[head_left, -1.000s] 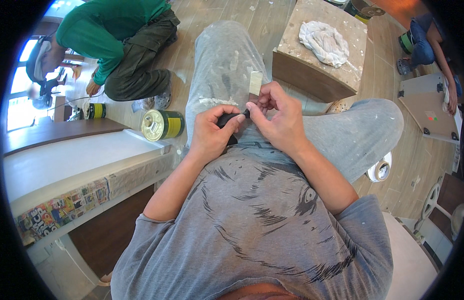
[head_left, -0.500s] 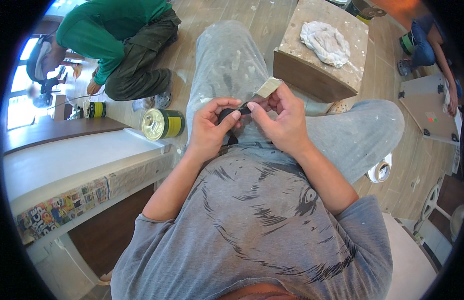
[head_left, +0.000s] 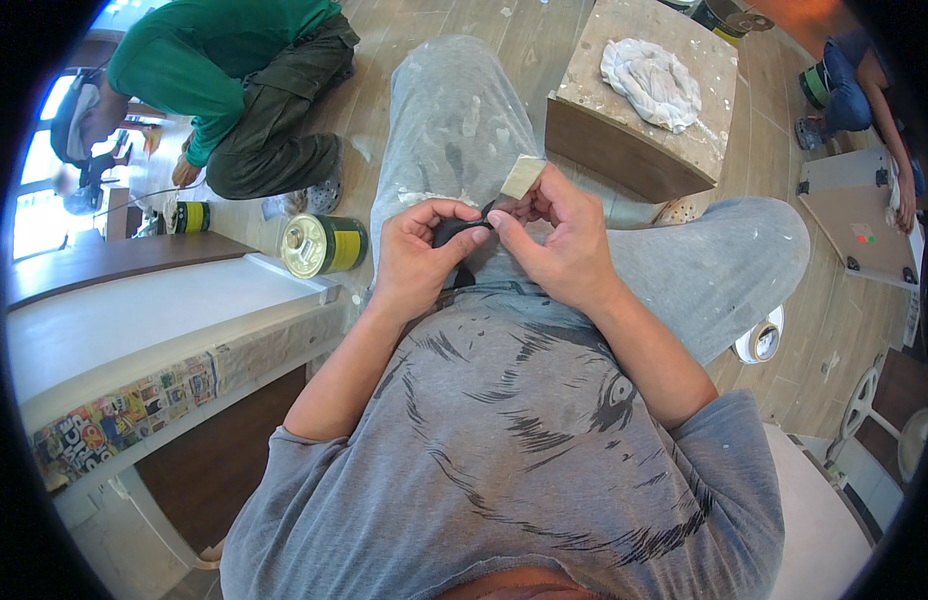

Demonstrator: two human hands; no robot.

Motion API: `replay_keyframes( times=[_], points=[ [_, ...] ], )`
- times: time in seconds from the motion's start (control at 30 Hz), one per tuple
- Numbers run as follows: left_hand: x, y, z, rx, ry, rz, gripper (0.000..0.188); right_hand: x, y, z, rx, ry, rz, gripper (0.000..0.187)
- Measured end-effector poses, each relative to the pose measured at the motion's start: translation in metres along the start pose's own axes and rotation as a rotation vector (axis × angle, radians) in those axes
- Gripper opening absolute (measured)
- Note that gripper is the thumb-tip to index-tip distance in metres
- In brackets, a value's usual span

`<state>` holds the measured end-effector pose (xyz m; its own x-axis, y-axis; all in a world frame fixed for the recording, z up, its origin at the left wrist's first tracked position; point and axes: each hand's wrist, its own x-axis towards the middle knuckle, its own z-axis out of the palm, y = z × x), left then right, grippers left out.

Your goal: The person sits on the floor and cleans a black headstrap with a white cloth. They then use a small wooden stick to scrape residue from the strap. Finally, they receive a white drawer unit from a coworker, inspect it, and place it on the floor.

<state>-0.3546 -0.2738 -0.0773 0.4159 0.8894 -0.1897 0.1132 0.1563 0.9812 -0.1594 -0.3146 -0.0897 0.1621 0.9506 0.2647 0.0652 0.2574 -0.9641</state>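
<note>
Pinched between thumb and fingertips of the left hand [head_left: 422, 258], reaching crosswise to the right thumb: one black, soft-looking piece [head_left: 452, 231]. Held in the bent, closed fingers of the right hand [head_left: 566, 245], grip partly hidden: one flat pale-ended tool [head_left: 523, 178], long axis slanting forward and slightly right, pale end away from the body. Ahead: one wooden box [head_left: 624, 152], one white cloth [head_left: 654, 86] on top.

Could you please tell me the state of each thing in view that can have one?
Left hand: pinching the black item
Right hand: closed on the pale strip
Black item: partly hidden
Pale strip: end sticking out
White cloth: crumpled, on the wooden box
Wooden box: spotted on top
Yellow-banded can: lid on
Grey trousers: stained with pale marks
</note>
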Motion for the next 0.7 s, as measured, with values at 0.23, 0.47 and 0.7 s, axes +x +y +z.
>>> replay_keyframes(
  times=[0.23, 0.47, 0.7],
  points=[
    [-0.0003, -0.0033, -0.0006, 0.019, 0.009, 0.0, 0.018, 0.0002, -0.0037, 0.0002, -0.018, -0.003, -0.015, 0.022],
    [-0.0007, -0.0044, 0.0015, 0.046, 0.026, -0.003, 0.014, 0.0006, -0.0073, 0.0009, -0.007, -0.008, -0.025, 0.02],
    [-0.0004, -0.0059, 0.0019, 0.07, 0.027, 0.006, 0.013, 0.0003, -0.0097, -0.0004, -0.061, -0.024, -0.028, 0.02]
  ],
)
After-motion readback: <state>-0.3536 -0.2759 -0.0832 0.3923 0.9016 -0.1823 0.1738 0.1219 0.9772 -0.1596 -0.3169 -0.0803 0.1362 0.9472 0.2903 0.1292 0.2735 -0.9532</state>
